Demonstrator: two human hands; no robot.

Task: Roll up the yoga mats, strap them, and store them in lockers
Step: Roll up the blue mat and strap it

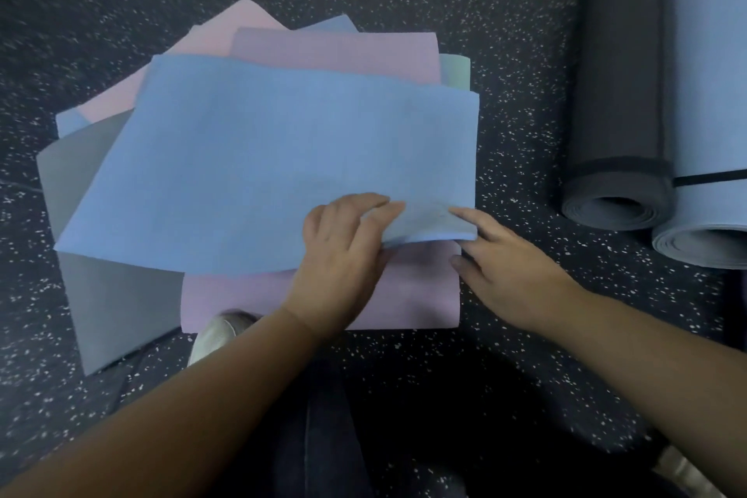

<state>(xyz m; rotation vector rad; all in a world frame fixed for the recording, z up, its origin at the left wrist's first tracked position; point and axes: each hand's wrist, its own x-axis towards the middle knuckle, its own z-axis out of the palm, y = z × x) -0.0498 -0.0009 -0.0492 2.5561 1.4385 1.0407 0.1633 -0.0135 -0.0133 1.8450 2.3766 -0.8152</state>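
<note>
At far left, a flat grey foam mat (109, 295) lies lowest in the pile on the speckled black rubber floor (505, 53); if the pile shifts, I expect this layer to slide out first. Above it, the flat blue foam yoga mat (262, 158) lies skewed across the flat lilac foam mat (412, 291), so a roll started from this corner would likely run crooked and telescope. My left hand (343, 255) pinches the blue mat's near right corner, thumb apparently beneath the edge, though blur makes this uncertain. My right hand (513, 275) has its fingers extended, the index fingertip touching that same corner; it grips nothing. With only one hand holding, the lifted corner may spring flat or drag the lilac mat along. At right, well apart from the pile, a rolled dark grey mat with a black strap (614, 133) and a rolled pale blue mat with a thin black strap (711, 133) lie touching; no lockers are visible.
</note>
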